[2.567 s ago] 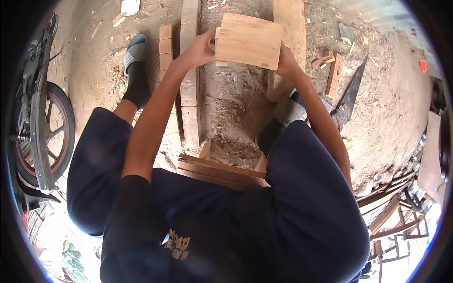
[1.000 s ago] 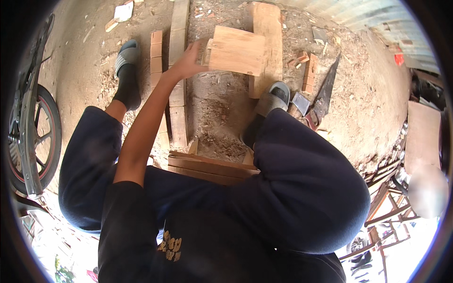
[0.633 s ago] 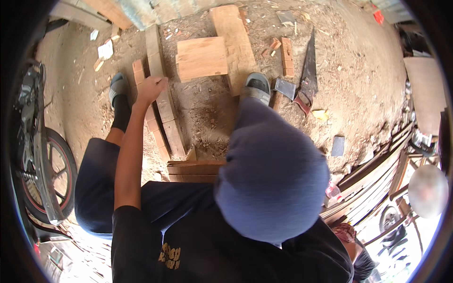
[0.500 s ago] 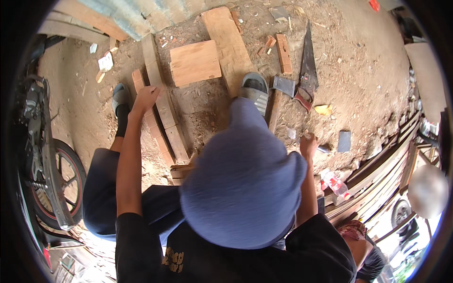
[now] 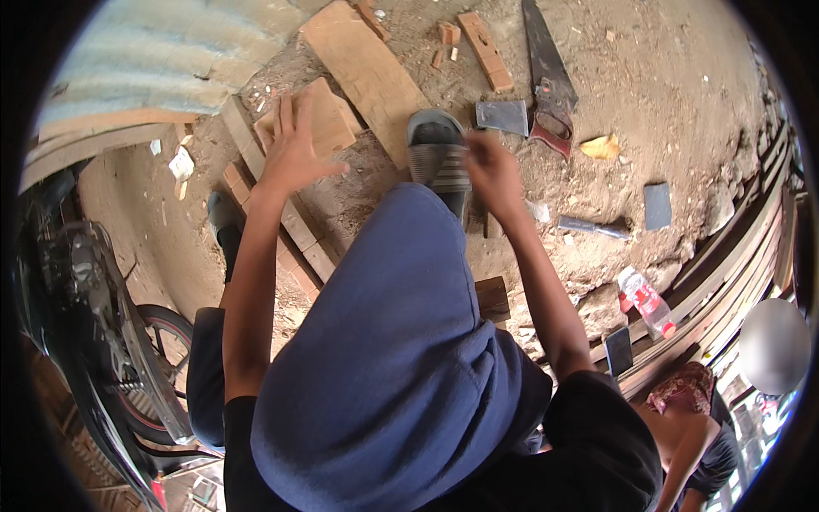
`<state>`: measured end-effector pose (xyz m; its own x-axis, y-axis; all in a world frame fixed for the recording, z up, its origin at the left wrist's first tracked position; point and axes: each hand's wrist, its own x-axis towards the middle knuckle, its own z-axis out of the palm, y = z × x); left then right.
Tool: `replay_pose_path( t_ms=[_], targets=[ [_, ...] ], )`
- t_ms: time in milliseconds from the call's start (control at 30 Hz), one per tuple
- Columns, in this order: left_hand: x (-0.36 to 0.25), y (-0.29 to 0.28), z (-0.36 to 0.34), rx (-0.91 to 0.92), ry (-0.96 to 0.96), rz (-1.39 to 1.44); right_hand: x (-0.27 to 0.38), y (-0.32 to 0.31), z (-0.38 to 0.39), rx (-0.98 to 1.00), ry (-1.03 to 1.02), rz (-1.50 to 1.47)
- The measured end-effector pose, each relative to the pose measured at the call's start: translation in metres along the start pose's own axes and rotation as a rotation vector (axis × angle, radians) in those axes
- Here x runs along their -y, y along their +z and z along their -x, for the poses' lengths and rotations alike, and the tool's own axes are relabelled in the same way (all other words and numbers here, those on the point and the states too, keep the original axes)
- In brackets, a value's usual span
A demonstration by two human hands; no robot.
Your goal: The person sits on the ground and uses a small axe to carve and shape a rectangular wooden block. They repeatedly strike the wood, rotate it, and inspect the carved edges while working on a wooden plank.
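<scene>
My left hand [image 5: 293, 154] is open, fingers and thumb spread, over the left side of a small reddish wooden board [image 5: 334, 121]. Whether its fingertips touch the board I cannot tell. Beside it, a longer wooden plank [image 5: 363, 64] runs under the toe of my sandal [image 5: 437, 158]. My right hand [image 5: 495, 173] hovers just right of that sandal, smeared by motion, so its fingers and anything in them are unclear. Near it lie a flat grey metal piece [image 5: 502, 116] and a handsaw [image 5: 551, 90] with a reddish handle.
Narrow timber strips [image 5: 300, 226] lie left of my knee. A grey chisel-like tool [image 5: 593, 226], a dark slab [image 5: 657, 206] and a plastic bottle [image 5: 646, 301] are on the right. A motorcycle [image 5: 111, 341] stands left; another person [image 5: 695, 427] is at lower right.
My left hand has moved right and spread over the small board, which now sits at a different angle. My right hand has gone up and left to beside the sandal. The view has shifted.
</scene>
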<state>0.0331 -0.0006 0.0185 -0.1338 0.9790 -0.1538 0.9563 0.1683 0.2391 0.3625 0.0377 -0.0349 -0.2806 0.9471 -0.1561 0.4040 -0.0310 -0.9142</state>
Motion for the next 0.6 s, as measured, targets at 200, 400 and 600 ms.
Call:
replay_pose_path(
  t_ms=[200, 400, 600],
  targets=[
    [0.014, 0.005, -0.016, -0.086, 0.114, -0.013, 0.032, 0.109, -0.094, 0.451, -0.25, 0.198],
    [0.046, 0.0, -0.004, -0.161, 0.175, 0.143, 0.039, 0.171, -0.121, 0.35, -0.517, 0.311],
    [0.058, 0.003, -0.001, -0.247, 0.181, 0.116, 0.04, 0.21, -0.152, 0.459, -0.612, 0.285]
  ],
)
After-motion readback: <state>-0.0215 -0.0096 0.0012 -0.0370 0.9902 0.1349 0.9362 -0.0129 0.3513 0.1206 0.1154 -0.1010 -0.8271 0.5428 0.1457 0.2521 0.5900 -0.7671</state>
